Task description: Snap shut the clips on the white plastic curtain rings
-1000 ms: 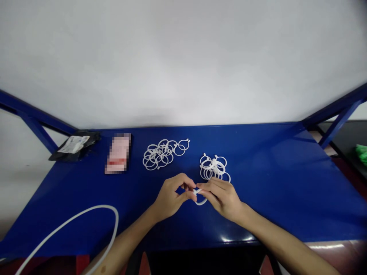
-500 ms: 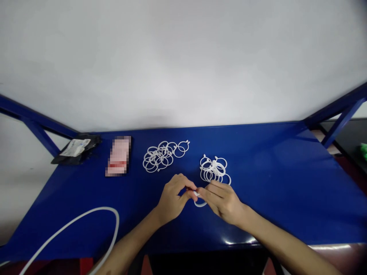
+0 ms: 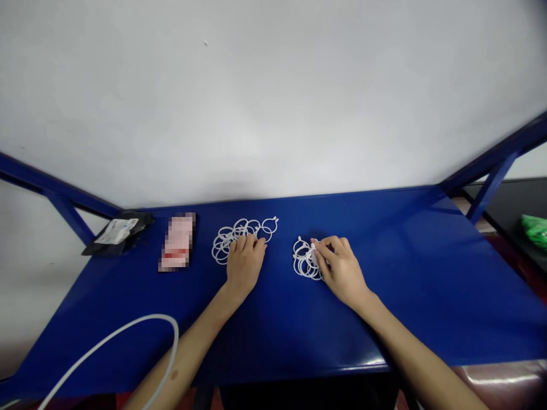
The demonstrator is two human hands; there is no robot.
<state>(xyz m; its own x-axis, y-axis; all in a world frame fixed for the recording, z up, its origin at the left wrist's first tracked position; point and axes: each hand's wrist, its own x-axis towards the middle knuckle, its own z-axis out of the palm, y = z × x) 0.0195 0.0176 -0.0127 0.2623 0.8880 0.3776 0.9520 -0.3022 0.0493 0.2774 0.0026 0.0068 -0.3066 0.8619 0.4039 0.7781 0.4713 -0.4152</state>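
Observation:
Thin white plastic rings with small tab ends lie in two loose piles on the blue table. Over the near right part of the left ring pile [image 3: 221, 250] is my left hand [image 3: 244, 265], its fingers reaching down among the rings and its thumb apart; its fingertips are partly hidden. At the right ring pile [image 3: 302, 266], my right hand [image 3: 342, 273] has thumb and forefinger pinched on a white ring [image 3: 313, 248] by its tab end. The hand covers the right side of that pile.
A pink pixelated item [image 3: 178, 242] and a black plastic bag with a white label [image 3: 117, 232] lie at the table's left. A white cable [image 3: 123, 327] arches over my left forearm. Blue frame bars [image 3: 491, 185] stand at both sides, and a white wall [image 3: 273, 114] rises behind.
My hands were together at the front middle, both at one ring. They have parted: the left moved back and left to the left pile, the right moved to the right pile with the ring.

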